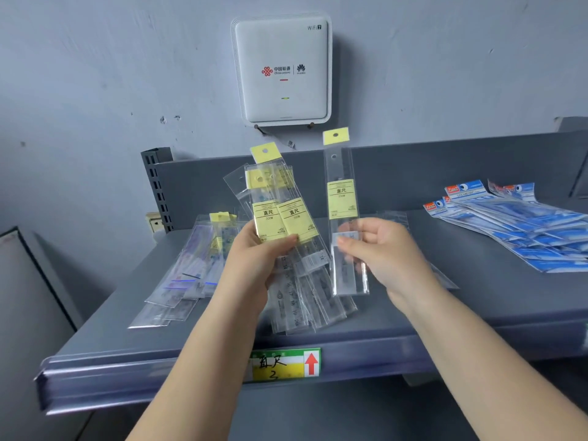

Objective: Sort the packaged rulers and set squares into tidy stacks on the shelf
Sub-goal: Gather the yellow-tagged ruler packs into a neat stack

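Partly behind gripping hands: left hand (254, 265) round fanned rulers (286, 218), right hand (381, 249) pinching single ruler (342, 198).

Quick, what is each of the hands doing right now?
Left hand: grips a fanned bunch of packaged rulers.
Right hand: pinches a single packaged ruler, upright.

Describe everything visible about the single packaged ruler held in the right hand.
The single packaged ruler is a clear plastic ruler in a transparent sleeve, with a yellow header tab with a hang hole on top and a yellow printed label at mid-length. It stands nearly upright above the shelf, apart from the fanned bundle beside it. The right hand pinches its lower half, thumb in front; nothing else touches it.
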Demonstrator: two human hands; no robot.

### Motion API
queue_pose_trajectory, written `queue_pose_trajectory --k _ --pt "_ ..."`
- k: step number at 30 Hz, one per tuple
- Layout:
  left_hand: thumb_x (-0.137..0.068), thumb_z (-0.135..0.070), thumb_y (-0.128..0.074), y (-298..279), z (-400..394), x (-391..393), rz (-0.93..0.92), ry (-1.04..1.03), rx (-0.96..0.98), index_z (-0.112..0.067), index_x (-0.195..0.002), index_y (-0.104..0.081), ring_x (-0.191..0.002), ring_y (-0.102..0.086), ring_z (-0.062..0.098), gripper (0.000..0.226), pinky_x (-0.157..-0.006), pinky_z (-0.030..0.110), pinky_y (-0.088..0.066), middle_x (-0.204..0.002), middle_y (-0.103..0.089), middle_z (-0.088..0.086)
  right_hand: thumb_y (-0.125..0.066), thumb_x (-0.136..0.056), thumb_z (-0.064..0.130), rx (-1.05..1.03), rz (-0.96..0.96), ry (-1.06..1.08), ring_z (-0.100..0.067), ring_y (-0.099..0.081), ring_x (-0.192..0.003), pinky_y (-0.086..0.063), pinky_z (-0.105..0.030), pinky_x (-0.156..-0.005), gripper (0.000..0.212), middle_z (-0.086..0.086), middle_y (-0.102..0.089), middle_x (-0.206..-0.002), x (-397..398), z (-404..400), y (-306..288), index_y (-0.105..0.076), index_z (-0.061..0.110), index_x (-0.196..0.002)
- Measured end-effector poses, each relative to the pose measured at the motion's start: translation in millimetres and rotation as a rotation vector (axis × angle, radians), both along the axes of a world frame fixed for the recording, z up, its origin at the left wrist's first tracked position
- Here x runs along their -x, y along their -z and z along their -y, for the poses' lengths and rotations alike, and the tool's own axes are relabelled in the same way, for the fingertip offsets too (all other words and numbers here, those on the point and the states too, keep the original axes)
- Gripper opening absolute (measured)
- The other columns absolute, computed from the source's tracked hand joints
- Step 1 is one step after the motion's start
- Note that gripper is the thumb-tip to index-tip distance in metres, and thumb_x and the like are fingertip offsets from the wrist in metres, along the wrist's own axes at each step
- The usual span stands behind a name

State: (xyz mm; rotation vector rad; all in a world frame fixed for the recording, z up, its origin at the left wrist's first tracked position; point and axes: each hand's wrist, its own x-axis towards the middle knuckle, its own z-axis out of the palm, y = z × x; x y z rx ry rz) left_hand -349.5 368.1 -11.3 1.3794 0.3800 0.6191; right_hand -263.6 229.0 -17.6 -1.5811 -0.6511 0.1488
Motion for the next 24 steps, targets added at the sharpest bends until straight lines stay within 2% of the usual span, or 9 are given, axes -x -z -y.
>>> queue_pose_trajectory --k 2,5,9,11,14,17,20,22,24 --pt "-0.084 0.001 -0.063 -1.3 -3.7 1.5 -0.004 -0.022 -0.015 -0.019 -0.104 -0.060 -0.061 -0.052 0.010 0.029 -0.044 0.018 -0.036 -0.088 -0.070 -0.004 -0.064 -0.084 0.005 0.057 0.044 0.013 0.001 -0.061 -0.056 -0.047 -0.016 -0.058 0.019 0.009 -0.068 -0.071 -6.7 3.7 -3.9 -0.064 0.023 -0.080" --pt "-0.084 0.001 -0.064 -2.3 -4.6 2.1 -0.005 -0.019 -0.034 -0.021 -0.103 -0.060 -0.063 -0.054 0.010 0.029 -0.049 0.022 -0.036 -0.088 -0.071 -0.005 -0.068 -0.081 0.013 0.344 0.185 0.104 -0.015 -0.058 -0.060 -0.045 -0.026 -0.061 0.011 -0.004 -0.067 -0.070 -14.2 2.8 -1.9 -0.065 0.014 -0.092" --pt "-0.084 0.002 -0.064 -2.5 -2.2 2.0 0.002 0.013 -0.051 -0.023 -0.096 -0.059 -0.062 -0.062 0.002 0.028 -0.047 0.016 -0.042 -0.085 -0.071 -0.008 -0.068 -0.081 0.037 0.935 0.456 0.274 -0.026 -0.057 -0.089 -0.042 -0.030 -0.064 0.030 -0.006 -0.060 -0.091 -9.4 -3.2 4.3 -0.052 0.012 -0.083" --pt "-0.083 0.002 -0.064 -1.8 -1.7 2.3 0.006 0.027 -0.046 -0.022 -0.098 -0.059 -0.063 -0.064 0.001 0.028 -0.047 0.015 -0.043 -0.089 -0.071 -0.006 -0.063 -0.085 0.042 1.033 0.526 0.323 -0.027 -0.055 -0.097 -0.043 -0.031 -0.067 0.032 -0.004 -0.052 -0.098 -6.4 -5.5 4.7 -0.049 0.013 -0.087" --pt "-0.083 0.005 -0.063 -1.7 0.2 2.1 0.031 0.054 -0.027 -0.016 -0.103 -0.059 -0.063 -0.066 0.000 0.030 -0.043 0.012 -0.042 -0.093 -0.071 -0.002 -0.053 -0.092 0.031 0.759 0.550 0.316 -0.022 -0.056 -0.103 -0.046 -0.031 -0.082 0.023 -0.001 -0.061 -0.104 -8.4 -5.9 5.4 -0.059 0.015 -0.108" --pt "-0.083 0.006 -0.063 -2.3 1.3 2.1 0.049 0.075 -0.031 -0.013 -0.108 -0.059 -0.063 -0.066 0.000 0.032 -0.043 0.011 -0.043 -0.093 -0.071 0.000 -0.059 -0.087 0.038 0.406 0.364 0.122 -0.010 -0.061 -0.084 -0.049 -0.029 -0.080 0.019 0.009 -0.067 -0.089 -1.6 -8.0 -2.3 -0.064 0.026 -0.101" --pt "-0.082 0.006 -0.064 -0.9 1.0 1.8 0.059 0.101 -0.036 -0.011 -0.109 -0.059 -0.064 -0.068 0.003 0.032 -0.044 0.013 -0.045 -0.094 -0.072 0.003 -0.071 -0.077 0.038 0.344 0.209 -0.062 -0.009 -0.061 -0.073 -0.050 -0.031 -0.072 0.023 0.003 -0.069 -0.080 5.4 -12.0 -4.5 -0.055 0.036 -0.092" --pt "-0.081 0.005 -0.065 0.0 0.5 1.6 0.063 0.104 -0.032 -0.010 -0.111 -0.058 -0.071 -0.068 0.007 0.034 -0.048 0.014 -0.048 -0.099 -0.072 0.005 -0.074 -0.078 0.028 0.293 0.187 -0.090 -0.011 -0.057 -0.066 -0.046 -0.030 -0.070 0.018 -0.009 -0.070 -0.076 7.1 -13.1 -4.8 -0.058 0.033 -0.085" --pt "-0.080 0.006 -0.065 0.6 -0.3 1.3 0.075 0.095 -0.027 -0.010 -0.110 -0.058 -0.077 -0.068 0.011 0.034 -0.051 0.014 -0.050 -0.100 -0.071 0.005 -0.072 -0.080 0.023 0.247 0.178 -0.074 -0.008 -0.058 -0.061 -0.046 -0.030 -0.067 0.014 -0.011 -0.072 -0.077 4.5 -11.4 -5.5 -0.063 0.032 -0.087"
